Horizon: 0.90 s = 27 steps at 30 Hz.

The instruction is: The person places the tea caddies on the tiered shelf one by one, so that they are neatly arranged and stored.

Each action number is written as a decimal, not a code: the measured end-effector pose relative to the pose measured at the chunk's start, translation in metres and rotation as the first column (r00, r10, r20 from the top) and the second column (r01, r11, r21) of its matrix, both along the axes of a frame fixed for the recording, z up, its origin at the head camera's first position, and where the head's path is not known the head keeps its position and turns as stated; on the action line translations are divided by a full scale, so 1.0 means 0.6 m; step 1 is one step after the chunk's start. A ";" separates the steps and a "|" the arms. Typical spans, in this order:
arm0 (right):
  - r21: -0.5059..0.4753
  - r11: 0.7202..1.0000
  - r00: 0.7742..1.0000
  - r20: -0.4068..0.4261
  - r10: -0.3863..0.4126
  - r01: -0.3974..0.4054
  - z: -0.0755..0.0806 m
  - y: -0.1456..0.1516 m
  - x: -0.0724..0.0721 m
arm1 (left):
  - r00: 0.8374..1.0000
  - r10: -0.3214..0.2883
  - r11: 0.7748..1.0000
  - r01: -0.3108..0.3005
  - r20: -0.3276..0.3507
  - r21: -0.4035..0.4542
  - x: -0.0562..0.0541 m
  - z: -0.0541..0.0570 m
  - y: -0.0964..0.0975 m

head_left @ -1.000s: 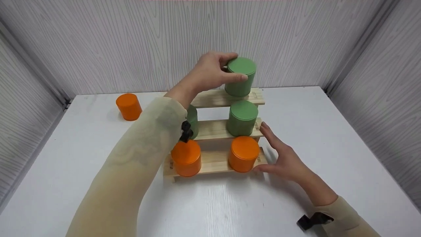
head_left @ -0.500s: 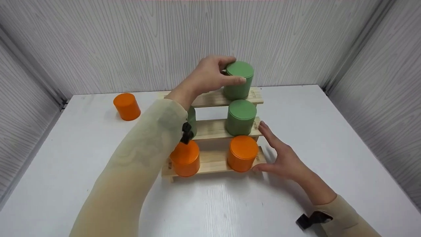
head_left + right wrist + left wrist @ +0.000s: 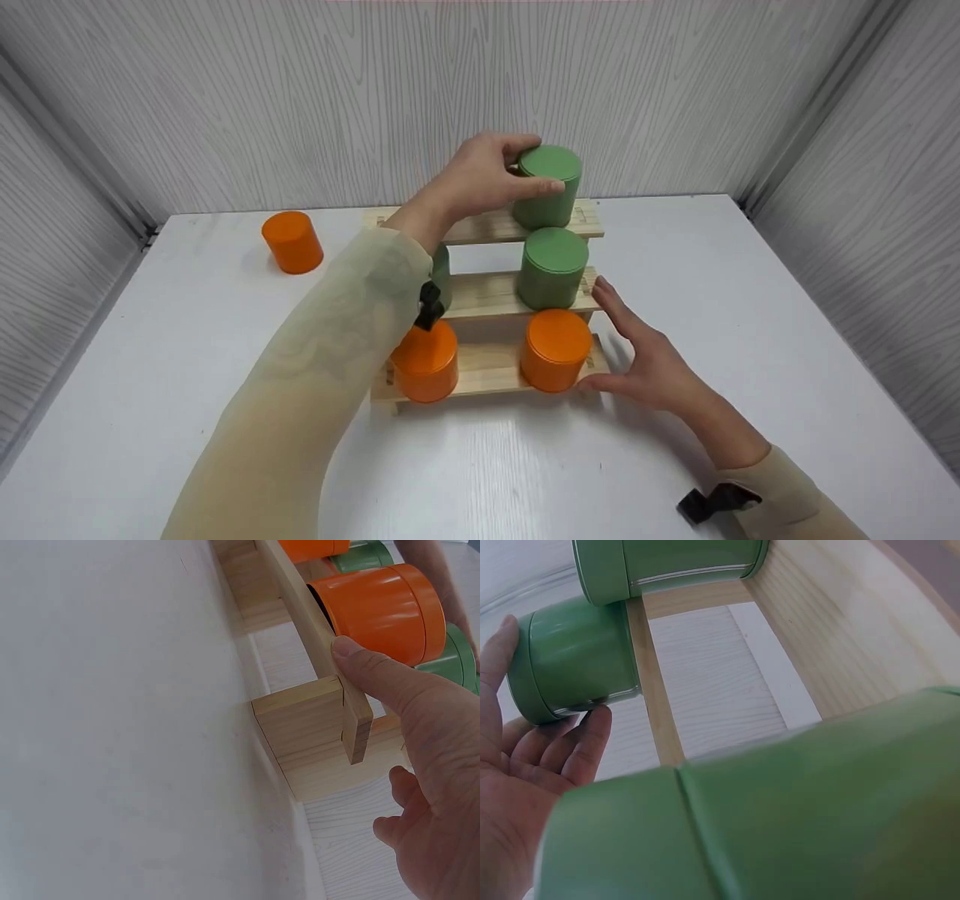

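Grips the top green can with the left hand, thumb in front and fingers curled round the back. Shows the same hold in the left wrist view, with fingers tucked against the can's side.

Has come down a little since a second ago. Was up higher then; now sits low on the top step of the wooden steps, at its right end. Looks as good as set down, though cannot tell for sure if the bottom is flat on the wood. Not let go yet.

Rests the right hand against the right end of the steps, fingers straight and holding nothing, thumb pressed on the bottom step. Has not moved. Seems to keep the steps from sliding.

Below the top can: a middle green can, then a right orange can. Beside those: a left orange can, and a half-hidden green can behind the sleeve. Far off to the left on the white table: a lone orange can.
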State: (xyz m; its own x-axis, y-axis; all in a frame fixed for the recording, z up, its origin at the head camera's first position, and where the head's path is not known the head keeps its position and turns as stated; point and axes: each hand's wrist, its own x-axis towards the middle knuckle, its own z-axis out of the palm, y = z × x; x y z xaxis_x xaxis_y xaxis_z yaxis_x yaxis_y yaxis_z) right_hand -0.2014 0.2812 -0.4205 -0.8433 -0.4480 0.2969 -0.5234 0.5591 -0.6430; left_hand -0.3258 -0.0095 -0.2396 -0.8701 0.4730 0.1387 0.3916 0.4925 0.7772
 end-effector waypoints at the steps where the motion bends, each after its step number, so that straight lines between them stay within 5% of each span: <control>1: 0.001 1.000 1.000 0.000 -0.002 0.002 0.000 0.000 0.000 | 1.000 -0.001 1.000 0.001 -0.002 0.002 0.000 0.000 0.000; 14: 0.013 1.000 1.000 0.000 -0.005 0.005 0.002 -0.001 0.000 | 1.000 -0.003 0.999 0.002 -0.028 -0.035 0.012 0.020 -0.034; 27: 0.020 1.000 1.000 -0.009 -0.017 0.017 0.003 0.004 0.000 | 0.989 0.141 0.990 -0.141 -0.042 -0.008 0.018 0.055 -0.157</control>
State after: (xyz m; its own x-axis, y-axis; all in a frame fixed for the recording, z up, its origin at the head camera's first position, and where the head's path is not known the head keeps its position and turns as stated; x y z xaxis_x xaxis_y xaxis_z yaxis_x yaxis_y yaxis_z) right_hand -0.2017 0.2836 -0.4187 -0.8481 -0.4395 0.2960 -0.5196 0.5804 -0.6270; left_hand -0.3152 -0.1038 -0.2064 -0.9217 0.3478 0.1716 0.3495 0.5533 0.7561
